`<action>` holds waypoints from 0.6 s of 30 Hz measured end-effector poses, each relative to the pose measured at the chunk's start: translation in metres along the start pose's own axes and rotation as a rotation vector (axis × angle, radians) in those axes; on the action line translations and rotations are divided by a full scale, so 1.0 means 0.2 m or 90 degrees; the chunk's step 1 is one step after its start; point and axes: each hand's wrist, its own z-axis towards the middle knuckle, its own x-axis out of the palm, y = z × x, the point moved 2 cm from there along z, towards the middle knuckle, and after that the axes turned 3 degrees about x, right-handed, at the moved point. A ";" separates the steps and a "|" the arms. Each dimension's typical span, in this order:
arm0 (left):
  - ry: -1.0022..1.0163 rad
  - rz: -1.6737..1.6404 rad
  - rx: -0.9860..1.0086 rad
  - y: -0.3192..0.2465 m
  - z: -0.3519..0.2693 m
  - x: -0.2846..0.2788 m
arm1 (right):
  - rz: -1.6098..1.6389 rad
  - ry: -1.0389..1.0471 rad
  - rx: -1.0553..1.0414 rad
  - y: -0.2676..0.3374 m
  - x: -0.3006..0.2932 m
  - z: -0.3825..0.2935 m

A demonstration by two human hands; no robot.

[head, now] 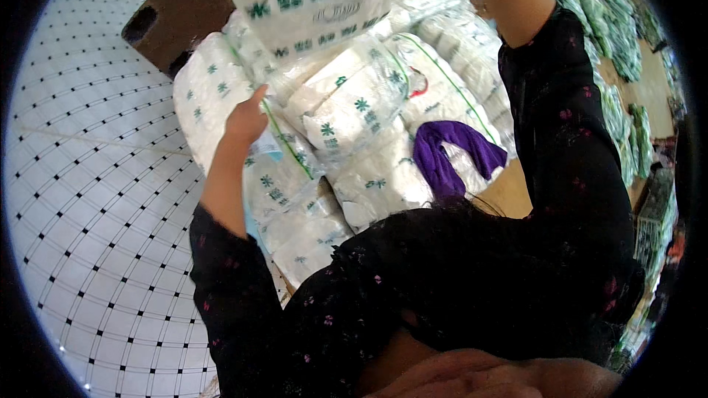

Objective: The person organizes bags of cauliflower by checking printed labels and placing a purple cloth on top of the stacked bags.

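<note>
My left hand lies at the left side of a heap of soft, white-filled clear plastic packages. Its index finger extends towards a package with a green seal line, and a light blue piece shows just below the hand. Whether the fingers grip anything is hard to see. My right hand is out of view past the top edge; only the forearm shows. A large printed plastic bag stands up at the top of the heap. In the middle sits a clear package with green leaf-like marks.
A purple cloth lies folded in a curve on the heap, near a red loop. Behind is a brown panel with dark patches. White tiled floor spreads on the left; plastic-wrapped bundles lie on the right.
</note>
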 end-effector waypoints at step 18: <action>-0.289 -0.708 -0.116 0.00 -0.59 0.01 | -0.084 0.317 0.309 -0.51 0.44 -1.54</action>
